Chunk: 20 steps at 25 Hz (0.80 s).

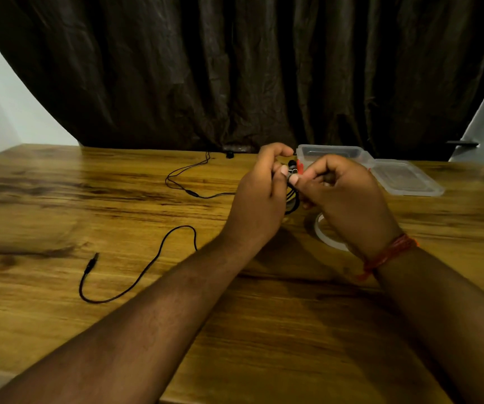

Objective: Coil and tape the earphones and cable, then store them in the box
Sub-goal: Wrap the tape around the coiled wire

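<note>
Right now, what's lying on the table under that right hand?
A ring of clear tape lies on the table beneath the right hand. Only its near arc shows; the hand and wrist cover the rest.

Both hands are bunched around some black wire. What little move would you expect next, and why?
Probably another loop drawn in. The left hand and right hand pinch a small coil of cable above the table, while a long stretch with the plug lies loose. The tape roll and the open box wait untouched.
</note>
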### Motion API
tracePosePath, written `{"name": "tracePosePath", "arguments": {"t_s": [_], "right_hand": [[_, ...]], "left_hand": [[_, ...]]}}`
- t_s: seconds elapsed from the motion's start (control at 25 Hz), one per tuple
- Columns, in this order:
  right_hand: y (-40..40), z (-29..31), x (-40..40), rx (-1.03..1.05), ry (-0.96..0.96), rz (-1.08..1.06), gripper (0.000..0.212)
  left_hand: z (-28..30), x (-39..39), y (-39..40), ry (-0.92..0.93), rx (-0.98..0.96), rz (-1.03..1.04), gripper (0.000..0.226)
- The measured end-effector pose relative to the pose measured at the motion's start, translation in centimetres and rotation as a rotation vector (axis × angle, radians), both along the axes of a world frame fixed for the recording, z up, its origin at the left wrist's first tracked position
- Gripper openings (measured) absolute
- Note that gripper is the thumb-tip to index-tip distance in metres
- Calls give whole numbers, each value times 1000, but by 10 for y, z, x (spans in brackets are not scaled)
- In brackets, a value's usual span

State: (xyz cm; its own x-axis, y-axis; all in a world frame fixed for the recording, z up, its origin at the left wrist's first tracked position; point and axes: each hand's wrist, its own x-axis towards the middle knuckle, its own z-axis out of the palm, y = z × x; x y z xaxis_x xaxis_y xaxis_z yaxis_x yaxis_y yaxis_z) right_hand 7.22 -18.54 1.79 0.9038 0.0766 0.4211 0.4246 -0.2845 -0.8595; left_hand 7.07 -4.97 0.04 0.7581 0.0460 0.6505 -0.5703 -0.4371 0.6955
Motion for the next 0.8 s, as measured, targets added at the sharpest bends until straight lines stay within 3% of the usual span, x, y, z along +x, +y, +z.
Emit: {"name": "tracePosePath", "arguments": {"t_s": [0.08, 0.16, 0.4, 0.64, 0.8], "right_hand": [[0, 2, -1, 133, 105, 80, 17], [-1, 4, -1, 139, 165, 106, 16], [0, 2, -2, -1, 34, -5, 6], [1, 0, -2, -111, -112, -28, 7], [6, 4, -9, 66, 4, 142, 7]], "left_hand": [[0, 0, 0, -32, 45, 11, 25], [-1, 1, 0, -45, 71, 33, 26], [-1, 4, -1, -33, 44, 49, 26], [-1, 8, 7, 138, -147, 1, 26], [-3, 10, 6, 203, -253, -29, 25]]}}
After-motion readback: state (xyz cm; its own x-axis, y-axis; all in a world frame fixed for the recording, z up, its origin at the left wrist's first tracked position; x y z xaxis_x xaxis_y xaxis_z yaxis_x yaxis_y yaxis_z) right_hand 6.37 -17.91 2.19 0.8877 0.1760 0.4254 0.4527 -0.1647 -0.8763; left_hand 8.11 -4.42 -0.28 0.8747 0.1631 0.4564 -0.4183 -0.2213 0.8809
